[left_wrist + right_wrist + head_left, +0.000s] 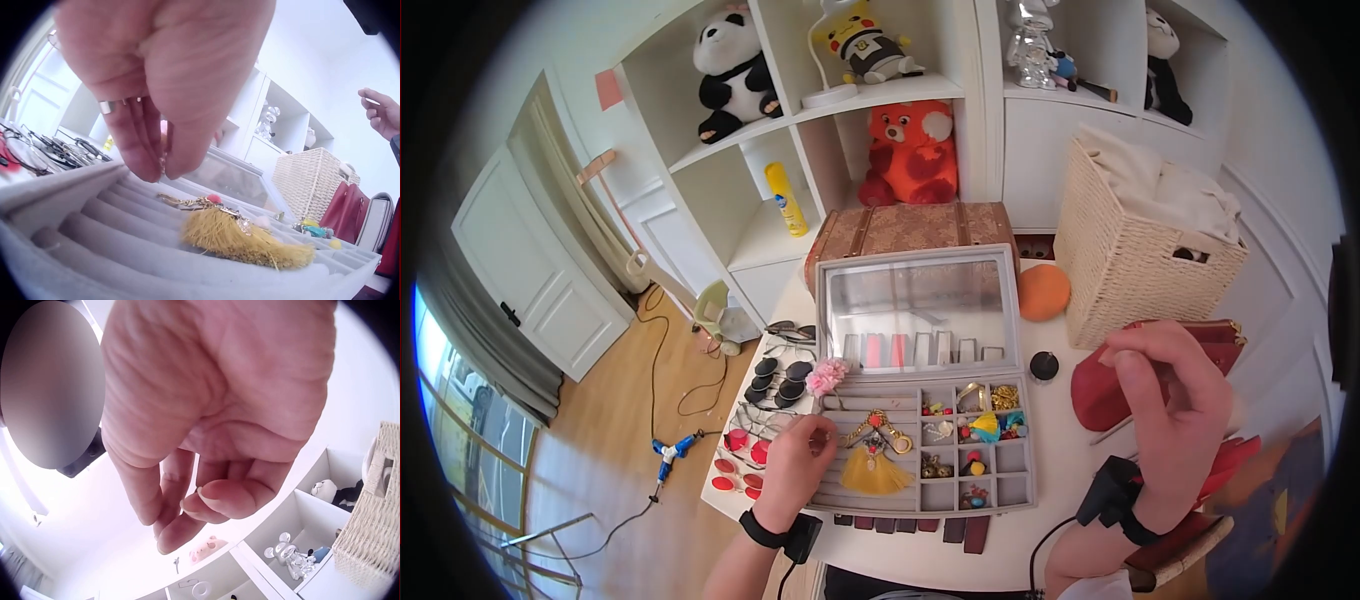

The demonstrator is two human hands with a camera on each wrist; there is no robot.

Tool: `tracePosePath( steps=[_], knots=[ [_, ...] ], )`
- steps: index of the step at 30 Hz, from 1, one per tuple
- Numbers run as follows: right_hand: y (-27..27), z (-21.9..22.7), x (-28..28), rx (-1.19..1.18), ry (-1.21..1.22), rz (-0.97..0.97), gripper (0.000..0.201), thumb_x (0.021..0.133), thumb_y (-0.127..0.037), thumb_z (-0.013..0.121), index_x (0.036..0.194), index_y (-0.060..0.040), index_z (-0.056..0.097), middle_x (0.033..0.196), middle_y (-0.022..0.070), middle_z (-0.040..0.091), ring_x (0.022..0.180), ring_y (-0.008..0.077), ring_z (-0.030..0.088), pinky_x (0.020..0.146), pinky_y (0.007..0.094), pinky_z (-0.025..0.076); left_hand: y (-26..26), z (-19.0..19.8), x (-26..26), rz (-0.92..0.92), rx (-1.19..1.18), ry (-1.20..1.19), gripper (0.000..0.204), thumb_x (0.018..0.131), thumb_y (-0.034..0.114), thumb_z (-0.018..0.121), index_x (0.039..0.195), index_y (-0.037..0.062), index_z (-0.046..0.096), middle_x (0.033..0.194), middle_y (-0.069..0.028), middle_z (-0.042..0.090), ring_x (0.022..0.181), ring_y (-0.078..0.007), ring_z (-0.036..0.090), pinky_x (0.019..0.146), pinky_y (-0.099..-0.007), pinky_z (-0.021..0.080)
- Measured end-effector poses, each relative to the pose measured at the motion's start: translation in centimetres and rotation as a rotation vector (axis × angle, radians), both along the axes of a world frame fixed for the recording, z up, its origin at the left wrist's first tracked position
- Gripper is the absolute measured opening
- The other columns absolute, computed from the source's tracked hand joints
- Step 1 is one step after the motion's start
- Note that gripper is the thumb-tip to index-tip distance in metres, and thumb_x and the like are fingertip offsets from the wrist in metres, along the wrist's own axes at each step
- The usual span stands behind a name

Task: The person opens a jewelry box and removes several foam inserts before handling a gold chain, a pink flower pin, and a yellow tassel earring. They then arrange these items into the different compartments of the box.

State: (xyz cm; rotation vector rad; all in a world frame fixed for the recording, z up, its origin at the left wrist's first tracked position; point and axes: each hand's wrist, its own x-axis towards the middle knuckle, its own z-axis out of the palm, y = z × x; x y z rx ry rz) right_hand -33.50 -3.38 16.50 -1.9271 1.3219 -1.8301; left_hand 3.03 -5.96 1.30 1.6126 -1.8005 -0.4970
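My left hand is over the left side of a grey jewelry box. In the left wrist view its thumb and fingertips pinch a small shiny piece, mostly hidden by the fingers. A necklace with a yellow tassel lies on the padded rolls just right of that hand. Behind the hand a pink flower sits at the box's edge. My right hand is raised over the table's right side, fingers loosely curled with nothing between them. It overlaps a red bag in the head view.
Glasses and sunglasses line the table's left edge. The box's clear lid stands up against a brown patterned chest. Small compartments hold colourful jewelry. A woven basket and an orange round thing stand at the back right.
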Motion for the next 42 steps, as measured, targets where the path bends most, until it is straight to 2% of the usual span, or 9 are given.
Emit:
tracePosePath(
  steps=[3,5,11,16,24,34,42],
  knots=[
    [-0.1,0.2,-0.3,0.019,-0.089,0.031,0.014,0.093,0.005,0.075,0.107,0.0026,0.077,0.085,0.0022,0.066,0.068,0.0048,0.052,0.059,0.0210,0.037,0.0,0.6,-0.7,-0.019,0.018,-0.025,0.017,0.091,0.002,0.076,0.107,-0.0002,0.073,0.094,-0.0145,0.071,0.081,-0.0268,0.073,0.073,-0.0356,0.059],
    [-0.3,0.3,0.0,0.066,-0.122,0.004,0.012,0.094,0.003,0.075,0.106,0.0028,0.077,0.084,0.0013,0.065,0.067,0.0051,0.051,0.059,0.0214,0.037,0.2,0.6,-0.6,-0.018,0.053,-0.032,0.018,0.092,0.002,0.077,0.109,-0.0030,0.073,0.098,-0.0130,0.072,0.083,-0.0218,0.073,0.078,-0.0318,0.060],
    [-0.8,0.0,0.0,0.039,0.014,-0.011,0.012,0.095,0.001,0.076,0.107,0.0024,0.077,0.081,0.0012,0.064,0.067,0.0055,0.050,0.059,0.0218,0.038,0.2,0.7,-0.1,-0.017,0.088,-0.001,0.018,0.093,0.000,0.077,0.110,-0.0035,0.075,0.099,-0.0131,0.073,0.089,-0.0231,0.076,0.081,-0.0315,0.061],
    [-1.0,-0.2,0.4,0.042,0.000,-0.024,0.012,0.095,0.001,0.076,0.107,0.0021,0.077,0.080,0.0016,0.064,0.067,0.0060,0.050,0.060,0.0221,0.037,0.6,0.7,0.5,-0.014,0.109,0.052,0.016,0.094,-0.001,0.075,0.109,-0.0029,0.076,0.101,-0.0132,0.074,0.089,-0.0230,0.077,0.081,-0.0312,0.061],
    [-0.8,0.1,0.6,0.064,0.053,-0.041,0.013,0.094,0.001,0.077,0.107,0.0017,0.077,0.081,0.0020,0.065,0.067,0.0068,0.050,0.059,0.0225,0.038,0.0,0.8,-0.1,-0.052,0.078,-0.039,0.019,0.093,0.000,0.076,0.112,-0.0014,0.076,0.100,-0.0127,0.075,0.087,-0.0230,0.077,0.081,-0.0320,0.061],
    [-0.8,-0.1,0.5,0.076,0.088,-0.037,0.014,0.093,0.001,0.077,0.108,0.0013,0.077,0.079,0.0016,0.064,0.067,0.0072,0.050,0.060,0.0233,0.038,-0.2,0.9,-0.4,-0.038,0.067,-0.016,0.023,0.093,0.001,0.075,0.116,0.0000,0.075,0.099,-0.0125,0.074,0.088,-0.0239,0.075,0.080,-0.0332,0.060],
    [-0.7,-0.1,0.2,0.100,0.118,-0.022,0.014,0.094,0.000,0.078,0.108,0.0006,0.078,0.079,0.0011,0.064,0.066,0.0069,0.050,0.059,0.0236,0.038,-0.6,0.6,-0.4,-0.066,0.055,-0.064,0.014,0.093,0.003,0.076,0.107,-0.0007,0.077,0.101,-0.0124,0.072,0.081,-0.0258,0.072,0.076,-0.0343,0.058]
  ],
)
